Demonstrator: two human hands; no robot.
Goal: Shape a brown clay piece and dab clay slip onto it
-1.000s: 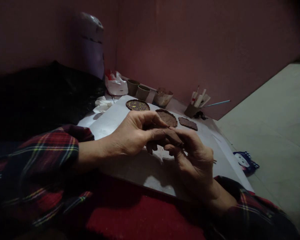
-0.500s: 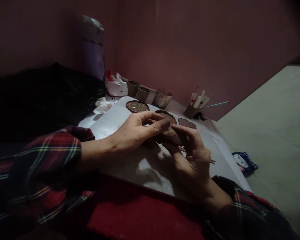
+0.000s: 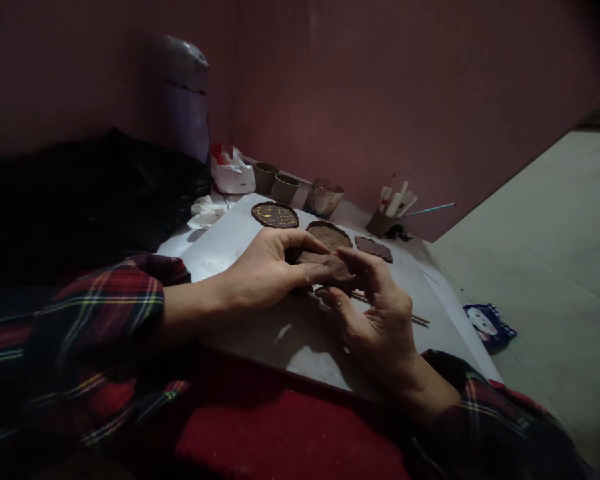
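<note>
Head view, the sole view. The left hand (image 3: pixel 267 270) and right hand (image 3: pixel 383 320) are brought together, both clamped on one brown piece (image 3: pixel 327 265); their fingertips nearly meet along its far side. The piece lies directly between the hands and appears raised above the white board (image 3: pixel 215 253). Its visible long axis runs left to right, the right end slightly nearer the wearer. Neither hand is nearer to it: the left grips the left end, thumb on the near side; the right has its fingers on the right end, thumb below. The underside is hidden.

Count, far side of the board: two round brown pieces, one yellow-specked (image 3: pixel 275 215) and one plain (image 3: pixel 330 236), partly covered by the hands; one rectangular brown piece (image 3: pixel 374 249) to their right. Beyond these: two dark cups (image 3: pixel 286 190), one stained tub (image 3: pixel 325 199), one tool holder (image 3: pixel 380 224), one white bag (image 3: pixel 234 175). Thin sticks (image 3: pixel 420 321) pass behind the right hand; their number cannot be settled. On the floor, right: one face-printed item (image 3: pixel 483 323).
</note>
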